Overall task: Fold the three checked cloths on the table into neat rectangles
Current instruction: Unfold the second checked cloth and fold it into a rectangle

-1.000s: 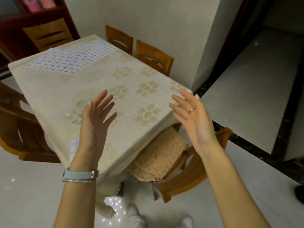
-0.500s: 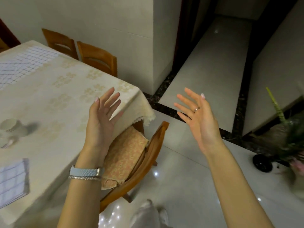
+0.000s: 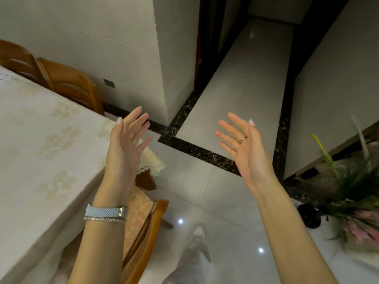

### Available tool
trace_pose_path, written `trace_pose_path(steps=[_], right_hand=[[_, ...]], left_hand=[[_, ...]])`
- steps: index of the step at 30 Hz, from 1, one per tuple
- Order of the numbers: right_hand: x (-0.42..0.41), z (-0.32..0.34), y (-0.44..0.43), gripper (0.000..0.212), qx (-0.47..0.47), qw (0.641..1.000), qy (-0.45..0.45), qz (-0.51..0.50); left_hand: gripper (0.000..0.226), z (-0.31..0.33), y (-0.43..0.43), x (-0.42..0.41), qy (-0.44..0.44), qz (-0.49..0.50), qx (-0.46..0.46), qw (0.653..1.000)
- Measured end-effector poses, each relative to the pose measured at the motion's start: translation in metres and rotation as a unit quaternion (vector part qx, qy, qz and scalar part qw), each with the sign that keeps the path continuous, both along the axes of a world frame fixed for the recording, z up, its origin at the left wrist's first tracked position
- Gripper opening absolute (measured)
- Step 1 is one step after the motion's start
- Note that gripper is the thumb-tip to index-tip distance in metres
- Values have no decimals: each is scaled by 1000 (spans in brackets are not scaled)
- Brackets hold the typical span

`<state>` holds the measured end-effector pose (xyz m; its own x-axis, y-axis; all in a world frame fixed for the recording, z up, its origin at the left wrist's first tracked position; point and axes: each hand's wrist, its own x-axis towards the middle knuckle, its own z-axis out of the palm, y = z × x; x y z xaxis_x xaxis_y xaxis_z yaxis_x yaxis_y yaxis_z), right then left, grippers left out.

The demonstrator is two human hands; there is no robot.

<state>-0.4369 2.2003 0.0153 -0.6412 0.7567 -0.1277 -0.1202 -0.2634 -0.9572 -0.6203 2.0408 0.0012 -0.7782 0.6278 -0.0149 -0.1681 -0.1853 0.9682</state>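
Observation:
My left hand [image 3: 125, 148] is raised with its fingers spread, empty, over the right corner of the table [image 3: 41, 144], which wears a cream flowered tablecloth. My right hand [image 3: 244, 148], also spread and empty, with a ring on one finger, hovers over the tiled floor to the right of the table. Only a sliver of a checked cloth [image 3: 4, 76] shows at the far left edge of the view; the other checked cloths are out of view.
A wooden chair with a patterned cushion [image 3: 141, 222] is tucked under the table's near right corner. Two more wooden chairs [image 3: 67, 83] stand against the wall behind. A potted plant with pink flowers [image 3: 356, 201] sits at the right. A white pillar [image 3: 176, 58] stands ahead beside a hallway.
The view has swung to the right, away from the table; the checked cloths and the cup have slid out of view. Both hands stay raised, spread and empty.

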Motion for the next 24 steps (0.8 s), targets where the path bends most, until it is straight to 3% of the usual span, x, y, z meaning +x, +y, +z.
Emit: trace_pose_path(steps=[5,12,24], right_hand=[[-54,6,79,47,-1,999,-24,37],[-120,17,166,48,-16,997,34,66],[-284,2,297,53,-43,974,50,217]], left_hand=[[50,-3,71,-32,-26,45,-7,999],[53,5,133,-90,-16,79,-21,997],[58,-8,209,-189,-28,223,7,974]])
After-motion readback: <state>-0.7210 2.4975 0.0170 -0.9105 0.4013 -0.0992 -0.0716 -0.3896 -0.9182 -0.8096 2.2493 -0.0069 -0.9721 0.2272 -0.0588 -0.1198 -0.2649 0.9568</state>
